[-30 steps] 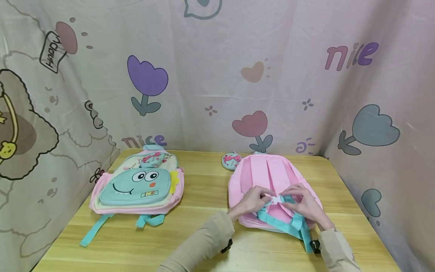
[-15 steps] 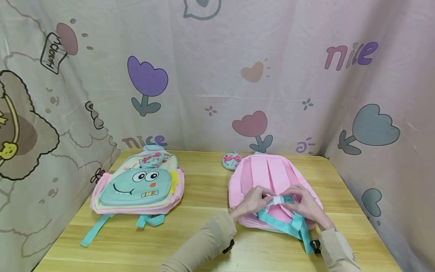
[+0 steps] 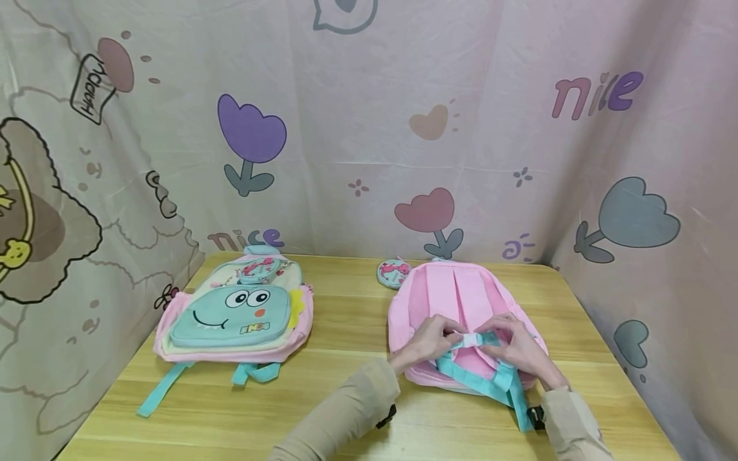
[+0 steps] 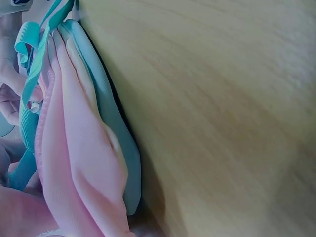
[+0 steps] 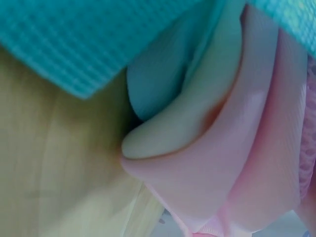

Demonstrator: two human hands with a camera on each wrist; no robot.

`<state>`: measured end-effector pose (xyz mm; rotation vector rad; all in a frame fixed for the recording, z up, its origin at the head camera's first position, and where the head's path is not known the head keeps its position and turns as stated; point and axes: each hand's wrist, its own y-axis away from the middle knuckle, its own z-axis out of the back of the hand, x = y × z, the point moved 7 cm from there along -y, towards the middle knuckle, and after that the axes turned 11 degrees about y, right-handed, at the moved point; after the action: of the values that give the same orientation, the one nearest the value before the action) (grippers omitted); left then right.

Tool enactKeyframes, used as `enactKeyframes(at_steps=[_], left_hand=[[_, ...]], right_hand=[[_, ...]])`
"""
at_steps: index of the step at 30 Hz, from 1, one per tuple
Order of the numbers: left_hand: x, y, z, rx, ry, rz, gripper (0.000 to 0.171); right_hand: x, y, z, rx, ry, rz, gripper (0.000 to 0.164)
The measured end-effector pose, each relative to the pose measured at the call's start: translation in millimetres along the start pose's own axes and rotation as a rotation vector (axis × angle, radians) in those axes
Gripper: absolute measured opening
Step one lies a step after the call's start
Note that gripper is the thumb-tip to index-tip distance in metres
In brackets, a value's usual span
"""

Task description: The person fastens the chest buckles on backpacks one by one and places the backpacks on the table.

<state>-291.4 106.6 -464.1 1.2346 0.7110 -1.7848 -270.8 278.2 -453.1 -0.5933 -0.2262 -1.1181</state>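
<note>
A pink backpack lies with its padded back facing up on the right of the table. Across its lower part, a pale plastic buckle joins teal webbing between the two hands. My left hand pinches the buckle's left end, thumb and fingers together. On the other side, my right hand pinches the right end where the strap begins. Below hangs a wider loop of teal strap. In the left wrist view the backpack's pink side covers part of the hands. The right wrist view shows strap close up, no fingertips.
A second backpack with a cartoon face lies front up at the left, its teal straps trailing toward the front. A small round pouch sits by the pink backpack's top. A printed curtain surrounds the wooden table.
The buckle's two parts looked slightly apart a second ago; now they appear as one compact piece. Both hands have stayed almost in place, and the backpacks have not moved.
</note>
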Motion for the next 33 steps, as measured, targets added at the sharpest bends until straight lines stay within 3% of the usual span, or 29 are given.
enactKeyframes(at_steps=[10, 19, 28, 33], left_hand=[[0.1, 1.4, -1.2, 0.032, 0.022, -0.024, 0.024], [-3.5, 10.0, 7.1, 0.066, 0.007, -0.090, 0.034], [-6.5, 25.3, 30.2, 0.044, 0.023, -0.091, 0.042], [-8.8, 35.8, 49.4, 0.042, 0.011, -0.108, 0.045]], right_hand=[[0, 3, 0, 0.016, -0.015, -0.012, 0.028], [6, 1, 10, 0.000, -0.127, 0.097, 0.028], [20, -19, 32, 0.037, -0.156, 0.085, 0.027], [34, -34, 39, 0.121, -0.173, 0.080, 0.030]])
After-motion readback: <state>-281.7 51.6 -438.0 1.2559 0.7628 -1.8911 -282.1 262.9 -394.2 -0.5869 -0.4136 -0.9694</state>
